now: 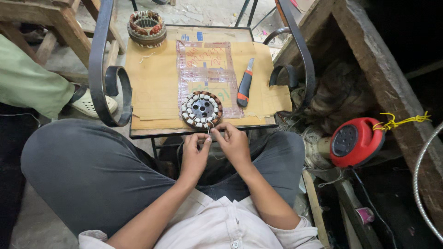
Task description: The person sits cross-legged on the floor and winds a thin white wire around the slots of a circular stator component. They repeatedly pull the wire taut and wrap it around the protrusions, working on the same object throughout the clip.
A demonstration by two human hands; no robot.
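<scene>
Cardboard-covered metal stool [152,87], motor stator [201,109] at its near edge, utility knife [245,83] right of the stator, left hand [195,154] and right hand [233,144] both pinching a thin wire [208,133] just below the stator.

Flattened brown cardboard packaging [152,87] covers the worktop [203,133] before you, its flaps spread left and right. At its centre sits a rectangular label [206,69], pale, with red handwriting and small blue and green printed marks, sealed under glossy clear tape. Two small blue printed marks [192,36] lie near the far edge.
</scene>
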